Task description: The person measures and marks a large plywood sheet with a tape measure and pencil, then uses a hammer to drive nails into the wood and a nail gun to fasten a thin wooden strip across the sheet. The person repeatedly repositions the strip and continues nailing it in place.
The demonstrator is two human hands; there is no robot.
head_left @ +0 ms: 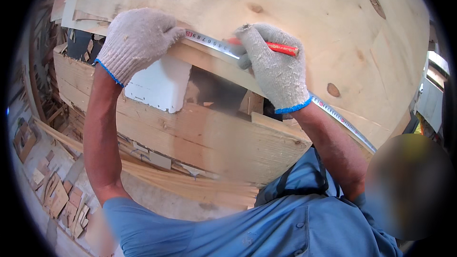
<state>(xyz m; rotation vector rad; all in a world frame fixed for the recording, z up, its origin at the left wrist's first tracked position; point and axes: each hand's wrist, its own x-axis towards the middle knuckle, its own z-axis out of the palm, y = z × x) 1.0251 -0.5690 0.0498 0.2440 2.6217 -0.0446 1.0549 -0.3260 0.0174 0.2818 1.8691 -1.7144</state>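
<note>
A large pale plywood sheet (pixel 328 14) with dark knots lies in front of me. Along its near edge runs a metal tape measure (pixel 209 42), its blade stretched out toward the lower right. My left hand (pixel 135 43), in a white knitted glove with a blue cuff, is closed at the left part of the blade; the fingertips are partly hidden. My right hand (pixel 282 69), gloved the same way, grips a red pencil (pixel 284 49) over the tape. The pencil's tip end is blurred beside the blade, and the right wrist hides part of the tape.
Below the sheet's near edge is a thick wooden beam (pixel 190 126), with a white panel (pixel 157 83) and dark gaps above it. Wood scraps (pixel 59 195) litter the floor at lower left. Long timber strips (pixel 190 181) lie below the beam.
</note>
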